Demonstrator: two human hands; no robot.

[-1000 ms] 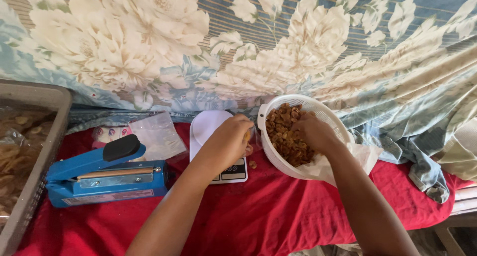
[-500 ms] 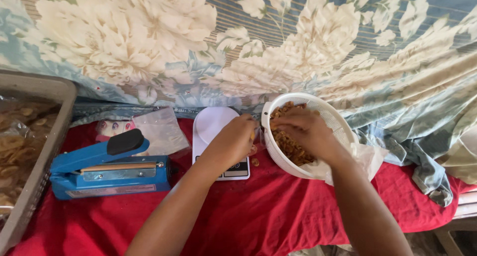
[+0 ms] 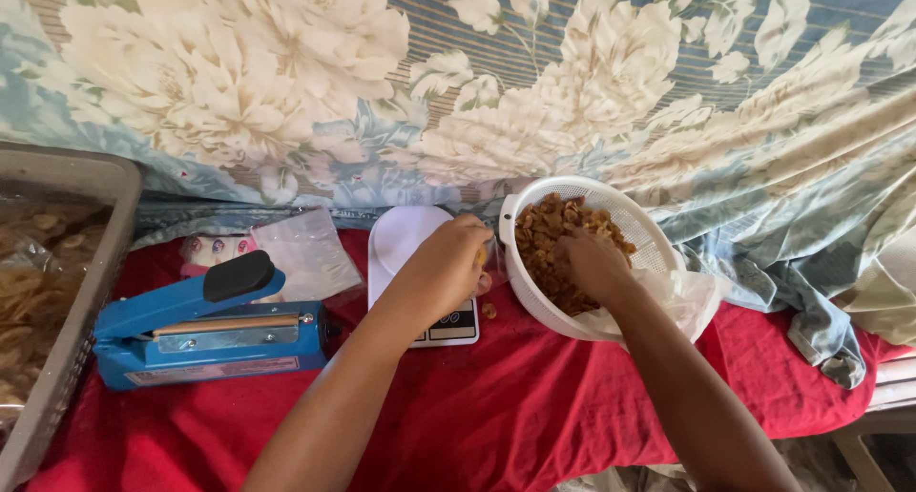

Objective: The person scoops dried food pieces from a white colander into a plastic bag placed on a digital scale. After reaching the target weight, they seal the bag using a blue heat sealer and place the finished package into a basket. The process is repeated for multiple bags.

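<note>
Since half a second ago, my right hand (image 3: 593,261) has sunk deeper into the brown snack pieces (image 3: 549,239) in the white strainer basket (image 3: 658,249), fingers curled into them. My left hand (image 3: 441,268) stays over the white kitchen scale (image 3: 401,239), closed; what it pinches I cannot tell. Left of the scale sits the blue heat sealer (image 3: 205,334).
</note>
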